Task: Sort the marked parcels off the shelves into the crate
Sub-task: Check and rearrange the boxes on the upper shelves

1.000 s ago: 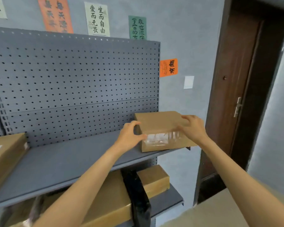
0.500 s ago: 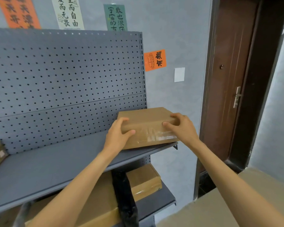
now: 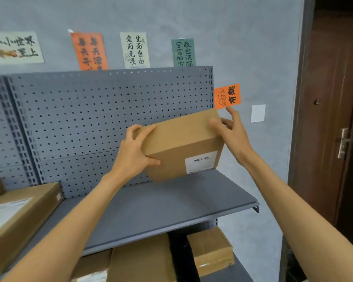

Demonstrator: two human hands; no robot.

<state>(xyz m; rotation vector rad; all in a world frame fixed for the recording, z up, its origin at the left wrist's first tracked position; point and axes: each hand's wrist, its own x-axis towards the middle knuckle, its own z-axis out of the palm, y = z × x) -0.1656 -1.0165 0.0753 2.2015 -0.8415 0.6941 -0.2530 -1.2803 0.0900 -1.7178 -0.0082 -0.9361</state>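
A brown cardboard parcel (image 3: 179, 139) with a white label on its near face hangs tilted above the grey upper shelf (image 3: 171, 202), clear of it. My left hand (image 3: 134, 151) grips its left end, thumb on the front face. At its right end my right hand (image 3: 232, 133) holds the top edge with the thumb, the other fingers spread behind. No crate is in view.
A larger labelled box (image 3: 18, 210) lies at the shelf's left end. On the lower shelf sit more brown parcels (image 3: 210, 251) and a black wrapped item (image 3: 181, 259). A perforated grey back panel (image 3: 102, 115) stands behind. A dark wooden door (image 3: 334, 119) is to the right.
The parcel has been lifted off the shelf and tipped so its labelled face shows. Both hands rose with it, and the view tilted upward.
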